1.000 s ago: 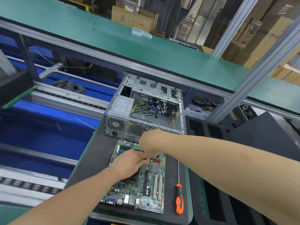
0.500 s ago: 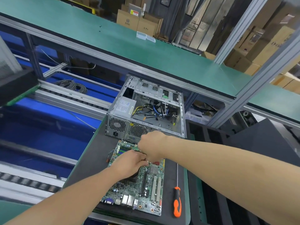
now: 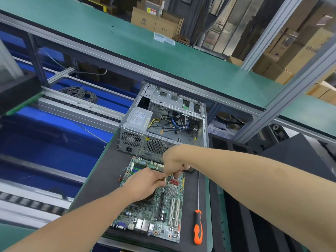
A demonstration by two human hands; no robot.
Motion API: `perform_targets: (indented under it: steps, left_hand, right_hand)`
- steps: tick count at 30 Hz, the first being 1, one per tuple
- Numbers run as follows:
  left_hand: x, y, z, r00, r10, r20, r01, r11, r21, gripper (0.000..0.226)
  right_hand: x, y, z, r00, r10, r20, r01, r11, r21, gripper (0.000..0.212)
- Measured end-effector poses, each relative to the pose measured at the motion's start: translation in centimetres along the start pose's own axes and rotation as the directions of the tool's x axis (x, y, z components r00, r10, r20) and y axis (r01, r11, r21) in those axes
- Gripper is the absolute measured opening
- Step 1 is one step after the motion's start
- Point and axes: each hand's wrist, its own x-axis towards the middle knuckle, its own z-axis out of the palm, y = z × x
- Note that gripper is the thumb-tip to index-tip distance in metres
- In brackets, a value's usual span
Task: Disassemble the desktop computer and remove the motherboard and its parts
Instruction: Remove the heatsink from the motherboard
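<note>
A: Head view, where are we on the teardown?

B: Well along. The computer case (image 3: 205, 124) stands open at the far end of the worktop (image 3: 101, 179). Its board bay holds only loose cables (image 3: 172, 122), and the power supply (image 3: 140, 119) sits in its corner. The motherboard (image 3: 163, 211) is out, lying flat on the worktop just in front of the case.

A: So what's left for us?

B: The board's own parts, we'd judge. The memory sticks (image 3: 138, 168) look seated at its far-left corner. The cooler area is hidden under a hand, so we can't call that one.

A: Grips?

B: The right grip (image 3: 172, 160) is narrow, fingers curled, pinching a small part at the board's far middle. Its own fingers hide what that part is. The left grip (image 3: 145, 182) is palm down over the board's centre, fingertips touching the right's. We cannot tell whether it holds anything.

A: Board relative to the grips?

B: Directly under both. The left covers the centre, and the right sits over the far edge, near the case's fan grille (image 3: 156, 146).

A: Tool?

B: The screwdriver (image 3: 198, 228) lies on the worktop just right of the board, apart from both grips. We read this step as fingers-only, a clip or connector rather than a screw.
</note>
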Motion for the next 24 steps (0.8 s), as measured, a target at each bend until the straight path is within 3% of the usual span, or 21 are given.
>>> perform_targets:
  steps: [2, 3, 5, 6, 8, 11, 15, 17, 18, 20, 21, 23, 24]
  left_hand:
    - [0.1, 0.0, 0.0, 1.000, -0.018, 0.013, 0.018, 1.000, -0.018, 0.032]
    - [0.1, 0.0, 0.0, 0.999, -0.033, 0.022, 0.033, 0.999, -0.019, 0.034]
    - [0.1, -0.1, 0.1, 0.997, -0.065, 0.038, 0.066, 0.998, -0.006, 0.036]
    - [0.0, 0.0, 0.1, 0.996, -0.081, 0.038, 0.081, 0.997, -0.002, 0.035]
    - [-0.3, 0.1, 0.1, 0.994, -0.108, 0.025, 0.108, 0.993, -0.040, 0.032]
    - [-0.4, 0.4, -0.1, 0.991, -0.129, 0.035, 0.131, 0.989, -0.065, 0.031]
    - [-0.3, 0.7, -0.5, 0.986, -0.141, 0.083, 0.143, 0.990, -0.013, 0.036]
    - [-0.3, 0.8, -0.6, 0.990, -0.119, 0.071, 0.121, 0.992, -0.023, 0.036]
    - [-0.3, 0.9, -0.7, 0.991, -0.112, 0.068, 0.114, 0.993, -0.034, 0.035]
    - [-0.2, 0.9, -0.7, 0.993, -0.094, 0.075, 0.097, 0.995, -0.033, 0.035]
    - [-0.2, 0.8, -0.6, 0.994, -0.077, 0.076, 0.079, 0.997, -0.022, 0.036]
    - [-0.2, 0.6, -0.5, 0.997, -0.048, 0.068, 0.049, 0.999, -0.008, 0.035]
    - [-0.3, 0.5, -0.5, 0.997, -0.039, 0.059, 0.040, 0.999, -0.011, 0.033]
  right_hand:
    - [-0.8, -0.4, 0.4, 0.968, -0.145, -0.202, 0.056, 0.918, -0.392, 0.041]
    - [-1.4, -0.5, 0.6, 0.931, -0.215, -0.296, 0.041, 0.865, -0.500, 0.031]
    - [-2.5, -1.0, 1.3, 0.845, -0.391, -0.364, 0.029, 0.713, -0.700, 0.010]
    - [-2.7, -1.3, 1.7, 0.810, -0.484, -0.332, 0.037, 0.607, -0.794, 0.010]
    - [-2.9, -2.0, 2.3, 0.747, -0.616, -0.250, 0.040, 0.416, -0.908, 0.015]
    - [-3.0, -2.4, 2.5, 0.728, -0.622, -0.289, -0.001, 0.420, -0.907, 0.014]
    - [-3.2, -1.9, 2.2, 0.778, -0.488, -0.396, 0.034, 0.662, -0.749, 0.016]
    - [-2.9, -1.6, 1.5, 0.830, -0.310, -0.463, 0.050, 0.868, -0.494, 0.028]
    - [-2.5, -1.4, 1.0, 0.889, -0.168, -0.427, 0.055, 0.963, -0.264, 0.033]
    - [-1.2, -1.1, 0.1, 0.991, 0.082, -0.101, -0.063, 0.982, 0.180, 0.040]
    - [-0.8, -0.9, -0.3, 0.985, 0.156, 0.078, -0.172, 0.942, 0.287, 0.047]
    - [0.2, -0.7, -0.6, 0.941, 0.205, 0.268, -0.289, 0.899, 0.328, 0.056]
    - [0.5, -0.6, -0.5, 0.948, 0.192, 0.254, -0.268, 0.911, 0.313, 0.054]
